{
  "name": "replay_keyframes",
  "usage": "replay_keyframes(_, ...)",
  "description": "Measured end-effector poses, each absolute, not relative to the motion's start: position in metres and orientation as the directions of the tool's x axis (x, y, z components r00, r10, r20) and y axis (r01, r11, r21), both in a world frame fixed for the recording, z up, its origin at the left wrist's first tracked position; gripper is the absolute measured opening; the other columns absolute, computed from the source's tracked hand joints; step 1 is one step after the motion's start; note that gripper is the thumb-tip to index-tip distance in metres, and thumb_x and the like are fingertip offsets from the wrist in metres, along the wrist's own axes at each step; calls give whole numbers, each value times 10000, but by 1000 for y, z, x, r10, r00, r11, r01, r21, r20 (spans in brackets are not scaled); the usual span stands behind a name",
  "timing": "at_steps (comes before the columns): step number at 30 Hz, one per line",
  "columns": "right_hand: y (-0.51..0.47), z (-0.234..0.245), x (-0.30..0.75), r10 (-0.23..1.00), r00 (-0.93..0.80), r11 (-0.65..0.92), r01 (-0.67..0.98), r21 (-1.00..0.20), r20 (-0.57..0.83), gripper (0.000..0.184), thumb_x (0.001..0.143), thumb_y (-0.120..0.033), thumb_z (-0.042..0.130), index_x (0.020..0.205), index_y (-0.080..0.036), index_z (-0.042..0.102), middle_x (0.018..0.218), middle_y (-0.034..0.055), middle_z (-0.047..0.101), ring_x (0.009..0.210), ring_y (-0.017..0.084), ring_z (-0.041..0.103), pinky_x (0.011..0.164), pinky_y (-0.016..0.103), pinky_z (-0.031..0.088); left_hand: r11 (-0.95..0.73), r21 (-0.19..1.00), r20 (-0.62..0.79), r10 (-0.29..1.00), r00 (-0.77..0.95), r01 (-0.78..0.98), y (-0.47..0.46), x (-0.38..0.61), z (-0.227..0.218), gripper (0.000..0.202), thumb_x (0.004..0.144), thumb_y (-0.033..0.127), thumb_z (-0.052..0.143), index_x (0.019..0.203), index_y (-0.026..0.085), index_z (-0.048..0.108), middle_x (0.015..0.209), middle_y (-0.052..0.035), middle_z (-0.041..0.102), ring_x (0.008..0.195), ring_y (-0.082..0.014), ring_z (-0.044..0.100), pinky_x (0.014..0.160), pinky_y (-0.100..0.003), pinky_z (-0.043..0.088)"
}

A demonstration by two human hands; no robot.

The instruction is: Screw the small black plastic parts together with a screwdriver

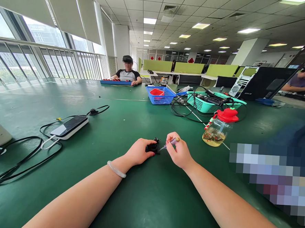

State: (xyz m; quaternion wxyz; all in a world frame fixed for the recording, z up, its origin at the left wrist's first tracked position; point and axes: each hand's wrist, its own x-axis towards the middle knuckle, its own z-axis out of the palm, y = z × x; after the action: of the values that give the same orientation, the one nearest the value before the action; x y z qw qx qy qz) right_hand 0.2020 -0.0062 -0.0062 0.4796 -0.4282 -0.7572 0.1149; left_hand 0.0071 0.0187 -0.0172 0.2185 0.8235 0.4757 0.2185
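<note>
My left hand (139,151) holds a small black device (153,147) down on the green table, thumb and fingers closed on its left side. What kind of device it is, I cannot make out. In my right hand (179,152) is a screwdriver (174,141) with a clear purplish handle, pinched between thumb and fingers. Its thin shaft slants down to the left, and the tip meets or nearly meets the right edge of the black device. A pale bangle (116,169) circles my left wrist.
A drink jar with a red lid (215,130) stands to the right. Farther back sit a blue basket (160,98) and a turquoise basket (207,106) with tangled cables. On the left lies a white device with a dark screen (69,126) and cords. A person (127,73) sits across the table (147,203).
</note>
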Motion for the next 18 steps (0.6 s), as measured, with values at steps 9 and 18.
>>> replay_keyframes(9,-6,-7,200,768,-163,591,553,-587,620,185,882,-343,507,739,-231,478,644,-10,554,619,156,533,556,263,425,-484,572,171,860,481,663,20,7,-18,476,737,238,708,1209,240,647,1130,-46,720,1048,-249,636,971,-370,479)
replay_keyframes(18,-14,-2,199,624,-267,741,498,-449,734,100,901,-267,503,814,-232,539,738,25,621,710,182,564,657,312,484,-492,526,169,860,482,694,20,7,-17,533,725,262,747,1242,228,620,1152,-64,709,1062,-259,618,959,-379,468)
